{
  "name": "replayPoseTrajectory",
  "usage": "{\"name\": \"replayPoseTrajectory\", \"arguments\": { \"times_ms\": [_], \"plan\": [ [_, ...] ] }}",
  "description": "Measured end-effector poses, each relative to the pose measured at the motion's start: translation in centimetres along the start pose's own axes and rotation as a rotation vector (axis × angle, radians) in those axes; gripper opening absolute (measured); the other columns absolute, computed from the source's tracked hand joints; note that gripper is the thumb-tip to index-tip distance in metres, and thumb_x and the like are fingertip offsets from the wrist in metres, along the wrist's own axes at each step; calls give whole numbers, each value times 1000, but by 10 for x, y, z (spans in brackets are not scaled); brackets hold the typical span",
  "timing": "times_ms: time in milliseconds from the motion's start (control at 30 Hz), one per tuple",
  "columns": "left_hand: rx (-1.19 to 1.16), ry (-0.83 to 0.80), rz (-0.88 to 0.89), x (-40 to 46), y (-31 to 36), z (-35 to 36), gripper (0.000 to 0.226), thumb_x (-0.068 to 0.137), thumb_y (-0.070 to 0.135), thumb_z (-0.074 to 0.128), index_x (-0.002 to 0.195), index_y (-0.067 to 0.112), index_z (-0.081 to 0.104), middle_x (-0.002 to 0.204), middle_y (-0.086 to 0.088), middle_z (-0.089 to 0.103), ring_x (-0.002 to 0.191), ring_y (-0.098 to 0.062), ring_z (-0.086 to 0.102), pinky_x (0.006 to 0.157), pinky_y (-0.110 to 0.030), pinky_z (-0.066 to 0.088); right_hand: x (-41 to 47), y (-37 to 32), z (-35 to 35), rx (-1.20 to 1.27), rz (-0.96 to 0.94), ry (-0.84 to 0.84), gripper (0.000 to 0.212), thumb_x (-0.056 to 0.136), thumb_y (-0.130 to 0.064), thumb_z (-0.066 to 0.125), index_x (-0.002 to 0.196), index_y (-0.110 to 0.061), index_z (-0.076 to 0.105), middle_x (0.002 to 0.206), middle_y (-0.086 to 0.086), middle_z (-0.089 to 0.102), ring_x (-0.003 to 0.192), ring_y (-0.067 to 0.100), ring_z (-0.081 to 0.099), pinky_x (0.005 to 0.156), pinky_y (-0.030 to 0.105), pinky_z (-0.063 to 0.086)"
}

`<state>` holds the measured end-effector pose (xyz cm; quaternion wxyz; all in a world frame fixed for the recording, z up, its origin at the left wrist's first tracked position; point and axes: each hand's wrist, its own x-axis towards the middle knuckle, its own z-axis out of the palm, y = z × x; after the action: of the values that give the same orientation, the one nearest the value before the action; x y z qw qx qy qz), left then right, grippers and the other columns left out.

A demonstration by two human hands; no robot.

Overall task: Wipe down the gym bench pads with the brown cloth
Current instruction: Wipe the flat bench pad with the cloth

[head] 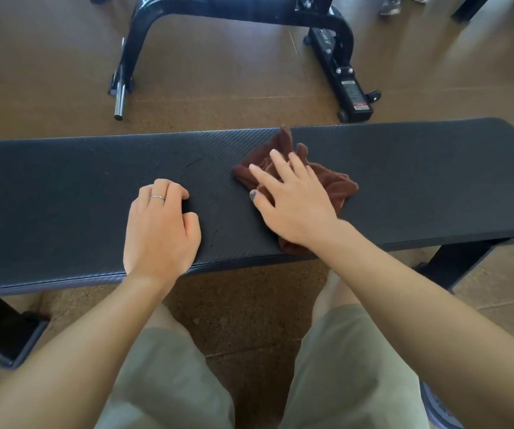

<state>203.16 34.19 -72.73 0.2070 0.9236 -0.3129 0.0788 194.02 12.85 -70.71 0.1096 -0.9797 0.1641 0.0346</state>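
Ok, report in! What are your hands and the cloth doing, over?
Right hand flat on brown cloth, pressing it to bench pad. Left hand curled, empty, resting on pad. Nothing in the way.

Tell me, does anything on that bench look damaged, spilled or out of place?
Nothing stands out. The bench pad looks whole, with only faint smears near its middle. The brown cloth lies bunched under the flat right hand, as wiping would leave it. The left hand rests on the pad, fingers curled.
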Motion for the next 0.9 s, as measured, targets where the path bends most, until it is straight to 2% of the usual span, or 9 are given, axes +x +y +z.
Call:
{"name": "replayPoseTrajectory", "arguments": {
  "times_ms": [100, 233, 367, 533, 633, 733, 833, 900],
  "plan": [
    [9, 3, 7, 1, 0, 1, 29, 88, 19, 43, 108, 7, 60, 110, -9, 58, 101, -29, 49, 88, -43, 43, -2, -20, 3, 4, -146, -1, 53, 109, -52, 27, 159, -38, 31, 172, 1, 15, 160, 30, 6, 129, 50, 7],
    [14, 9, 18, 2, 0, 1, 29, 88, 18, 43, 108, 6, 60, 109, -9, 58, 100, -28, 48, 88, -44, 43, 58, -46, 4, -38, -356, -25, 49, 110, -43, 32, 157, -32, 38, 169, 1, 28, 158, 30, 15, 129, 51, 14],
    [3, 19, 3, 2, -1, 4, 26, 85, 14, 46, 106, 6, 59, 109, -9, 58, 100, -30, 48, 87, -45, 43, 116, -54, 1, -39, -397, -12, 46, 110, -40, 33, 154, -33, 44, 165, -1, 36, 154, 25, 24, 126, 49, 21],
    [-3, 30, -6, 1, -1, 4, 26, 84, 13, 44, 104, 7, 59, 110, -8, 58, 100, -30, 47, 85, -46, 44, 130, -11, -8, 25, -224, 54, 45, 107, -44, 32, 146, -33, 54, 150, -1, 50, 139, 25, 46, 114, 44, 38],
    [-11, 25, -15, 1, 0, 4, 26, 85, 13, 43, 105, 8, 59, 111, -7, 58, 101, -27, 46, 87, -45, 44, 117, 56, -18, 54, 5, 157, 46, 103, -45, 34, 133, -28, 64, 136, 3, 60, 127, 32, 56, 106, 44, 45],
    [-24, 26, -22, 1, -1, 3, 27, 86, 14, 43, 106, 8, 59, 112, -6, 58, 102, -26, 46, 88, -45, 45, 90, 129, -34, 40, 257, 212, 46, 104, -40, 36, 129, -18, 66, 138, 10, 59, 127, 37, 54, 106, 45, 43],
    [-22, 31, -14, 1, 0, 4, 27, 85, 14, 42, 105, 7, 59, 110, -8, 58, 101, -28, 48, 88, -45, 45, 77, 139, -38, 28, 371, 224, 50, 105, -38, 31, 131, -11, 64, 141, 15, 56, 127, 40, 50, 109, 47, 40],
    [-18, 31, -7, 2, 0, 5, 27, 85, 14, 43, 105, 6, 59, 109, -8, 58, 100, -28, 48, 88, -45, 44, 89, 114, -29, -50, 350, 249, 61, 98, -36, 21, 121, -5, 67, 130, 21, 62, 118, 43, 54, 106, 49, 41]
  ]
}}
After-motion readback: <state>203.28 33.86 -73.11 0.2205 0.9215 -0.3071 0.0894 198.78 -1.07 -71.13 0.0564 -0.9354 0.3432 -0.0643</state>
